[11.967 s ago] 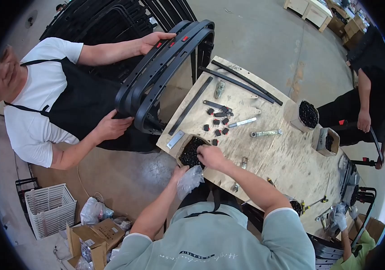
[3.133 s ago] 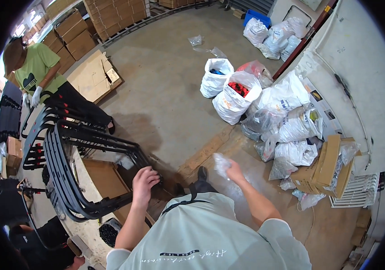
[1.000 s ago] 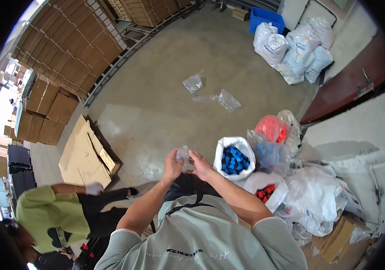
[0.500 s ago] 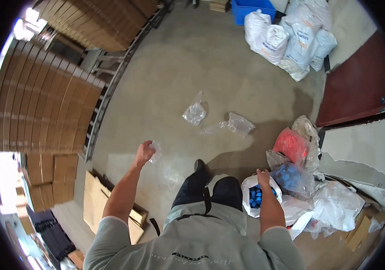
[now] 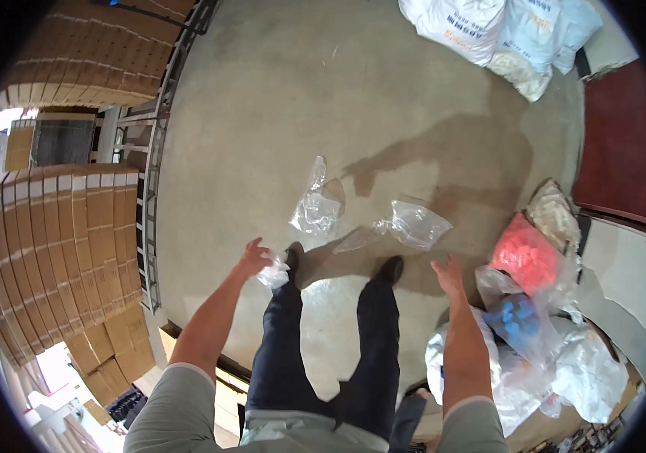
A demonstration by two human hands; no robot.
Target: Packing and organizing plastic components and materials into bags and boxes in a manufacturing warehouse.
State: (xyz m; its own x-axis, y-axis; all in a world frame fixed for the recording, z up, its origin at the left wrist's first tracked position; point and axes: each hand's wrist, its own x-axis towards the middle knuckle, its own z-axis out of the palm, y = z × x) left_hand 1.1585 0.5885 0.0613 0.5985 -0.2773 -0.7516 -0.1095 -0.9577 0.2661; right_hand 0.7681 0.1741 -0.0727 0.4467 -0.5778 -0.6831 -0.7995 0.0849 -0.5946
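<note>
While the left hand (image 5: pixel 253 259) holds a crumpled clear bag (image 5: pixel 273 272) near the left shoe (image 5: pixel 295 257), its fingers curl loosely, probably because such light film needs little grip; the exact pinch is hard to make out. The right hand (image 5: pixel 448 275), fingers parted, seems to hold nothing and is nearest a loose clear bag (image 5: pixel 419 225) on the floor (image 5: pixel 247 151). The red-filled bag (image 5: pixel 523 257) and blue-filled bag (image 5: pixel 514 318) slump together, presumably for mutual support. The right forearm (image 5: pixel 466 343) partly hides a white sack (image 5: pixel 435 361), whose mouth cannot be seen.
</note>
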